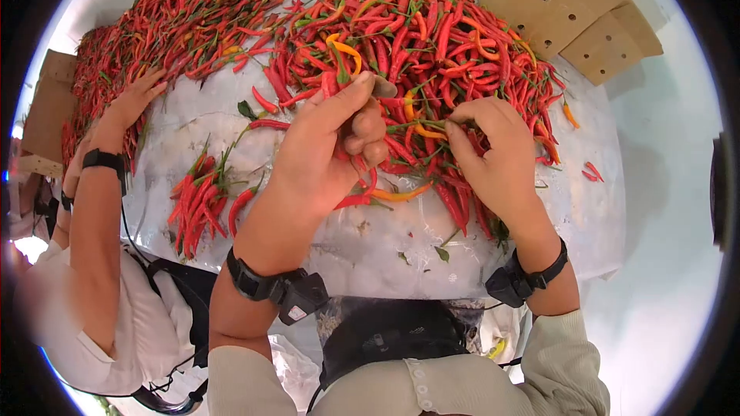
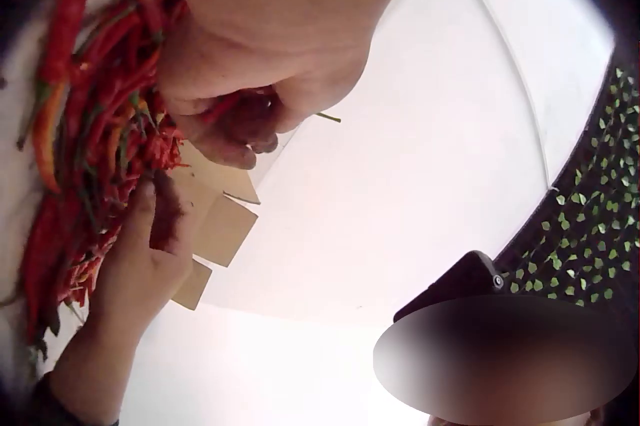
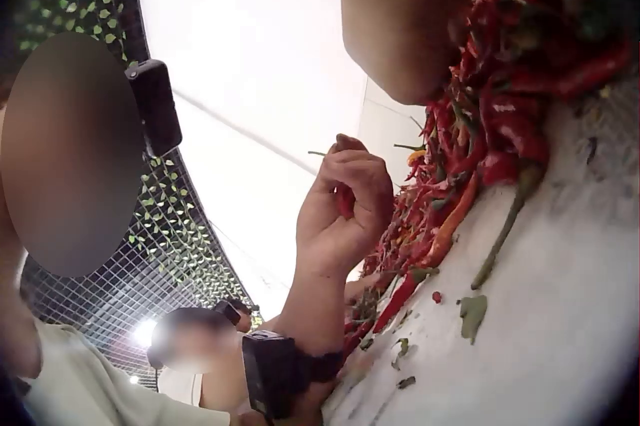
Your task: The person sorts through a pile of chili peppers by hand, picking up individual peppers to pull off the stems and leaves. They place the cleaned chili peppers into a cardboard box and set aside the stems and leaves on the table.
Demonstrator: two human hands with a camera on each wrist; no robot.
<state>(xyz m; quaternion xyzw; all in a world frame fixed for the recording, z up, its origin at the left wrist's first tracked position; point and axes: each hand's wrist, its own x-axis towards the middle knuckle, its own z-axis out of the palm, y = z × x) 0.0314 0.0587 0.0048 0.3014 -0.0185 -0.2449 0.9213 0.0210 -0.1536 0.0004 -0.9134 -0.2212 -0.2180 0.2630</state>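
Note:
My left hand (image 1: pixel 327 139) is raised over the front of a large heap of red chili peppers (image 1: pixel 439 38), its fingers curled around red chilies. In the right wrist view, a held red chili (image 3: pixel 346 200) shows between the fingers of that hand, and a thin green stem sticks out. To the right, my right hand (image 1: pixel 499 158) is at the heap's front edge, with thumb and forefinger pinching the green stem (image 1: pixel 428 122) of a chili. Much of this chili is hidden among the others. A small bunch of red chilies (image 1: pixel 202 204) lies left of my left forearm.
Another chili heap (image 1: pixel 193 19) spreads at the back left, where another person's hand (image 1: pixel 139 100) reaches in. A cardboard box (image 1: pixel 570 11) stands at the back right, and a second box (image 1: pixel 50 112) at the far left. Loose leaves (image 1: pixel 442 253) dot the white plastic-covered table (image 1: pixel 370 254).

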